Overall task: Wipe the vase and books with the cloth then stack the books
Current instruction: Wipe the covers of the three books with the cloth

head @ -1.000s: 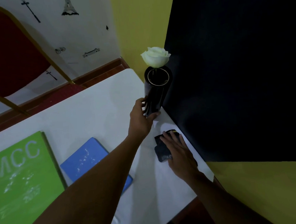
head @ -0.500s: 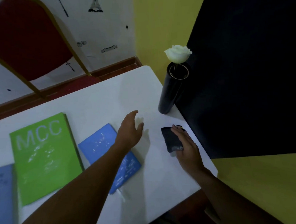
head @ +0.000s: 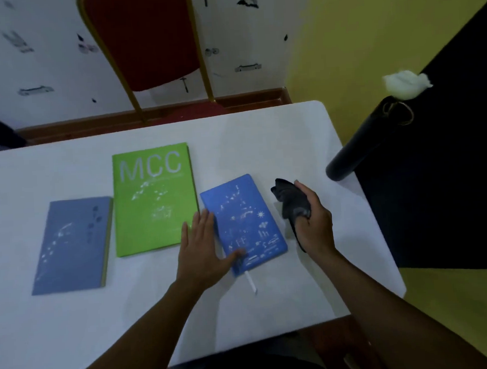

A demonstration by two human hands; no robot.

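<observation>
Head view, the only one: three books lying flat and apart on the white counter (head: 276,142), none stacked — grey book (head: 72,246) at the left, green book (head: 154,198) in the middle, blue book (head: 243,223) at the right, just beside the green one. White specks visible on all three covers, whether dust or print hard to tell through the blur. Left hand (head: 203,249) spread flat, palm down, on the blue book's near-left corner and edge, fingers open and holding nothing, seemingly pinning the book. Right hand (head: 313,220) just right of the blue book, its grip closed round the dark cloth (head: 290,201), bunched with a tail hanging toward the counter; cloth near the cover but not touching it. Vase (head: 365,139), dark and tall with a white rose (head: 405,81), standing at the counter's far right edge, well apart from both hands. No telling from here whether the vase has been wiped. Judging by the pose, blue book about to be wiped first, so probably early to mid task. Still left: wiping of blue, green and grey covers, then gathering all three into one pile. Red chair (head: 148,39) beyond the counter, not involved
</observation>
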